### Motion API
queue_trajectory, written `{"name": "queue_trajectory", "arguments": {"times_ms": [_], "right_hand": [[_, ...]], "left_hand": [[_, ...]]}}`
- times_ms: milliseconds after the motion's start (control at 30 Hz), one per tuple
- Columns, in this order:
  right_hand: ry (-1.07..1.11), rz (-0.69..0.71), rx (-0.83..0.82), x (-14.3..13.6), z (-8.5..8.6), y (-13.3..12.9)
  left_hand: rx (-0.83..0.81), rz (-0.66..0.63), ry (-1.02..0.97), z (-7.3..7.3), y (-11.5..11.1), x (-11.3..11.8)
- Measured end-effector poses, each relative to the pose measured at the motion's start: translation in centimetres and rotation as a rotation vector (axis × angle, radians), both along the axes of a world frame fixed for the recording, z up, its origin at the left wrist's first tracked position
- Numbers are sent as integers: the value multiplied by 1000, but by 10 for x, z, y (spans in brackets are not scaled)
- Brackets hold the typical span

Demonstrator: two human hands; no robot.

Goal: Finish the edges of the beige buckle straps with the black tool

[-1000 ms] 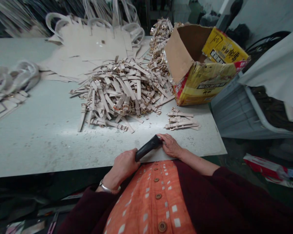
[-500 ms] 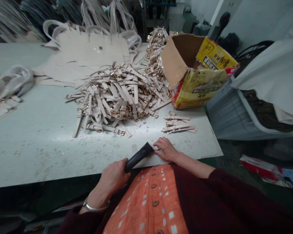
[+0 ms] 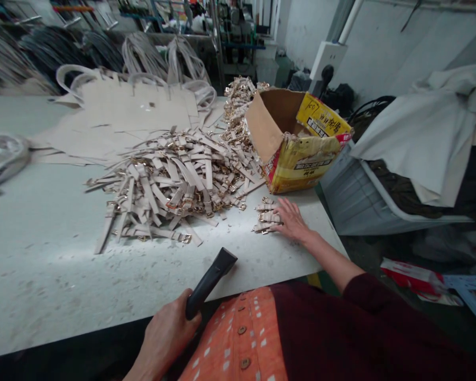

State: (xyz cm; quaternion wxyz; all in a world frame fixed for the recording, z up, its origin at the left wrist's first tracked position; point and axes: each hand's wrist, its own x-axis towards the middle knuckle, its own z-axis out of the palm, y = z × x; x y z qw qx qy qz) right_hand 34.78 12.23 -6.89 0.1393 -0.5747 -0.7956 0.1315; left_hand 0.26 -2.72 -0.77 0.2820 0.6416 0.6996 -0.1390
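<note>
My left hand [image 3: 172, 325] is wrapped round a black hand tool [image 3: 210, 281] with a flared, flat end that points up and to the right over the table's front edge. What kind of tool it is I cannot make out. My right hand [image 3: 291, 221] reaches forward, fingers spread, over a small row of beige buckle straps [image 3: 265, 217], and covers their right ends. Whether a fingertip presses on one strap is hidden. To the left lies a large heap of similar beige buckle straps [image 3: 182, 180] with gold buckles.
A yellow cardboard box [image 3: 301, 164] stands open behind the small row. More straps are piled beside it. Flat beige bag panels with handles [image 3: 130, 108] lie at the back of the white table [image 3: 135, 286]. A grey bin [image 3: 353, 190] with draped cloth stands at the right.
My right hand has moved from the tool's tip, where it held a small beige piece, forward to the row of straps, and its fingers have spread. The view has tilted up.
</note>
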Motion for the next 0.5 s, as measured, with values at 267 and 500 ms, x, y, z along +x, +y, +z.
{"name": "queue_trajectory", "arguments": {"times_ms": [267,500], "right_hand": [[-226,-19,-245,3,-7,27],[-260,-103,-184,-13,2,12]], "left_hand": [[6,24,-30,-6,-7,0],[-7,52,-56,-6,-10,0]]}}
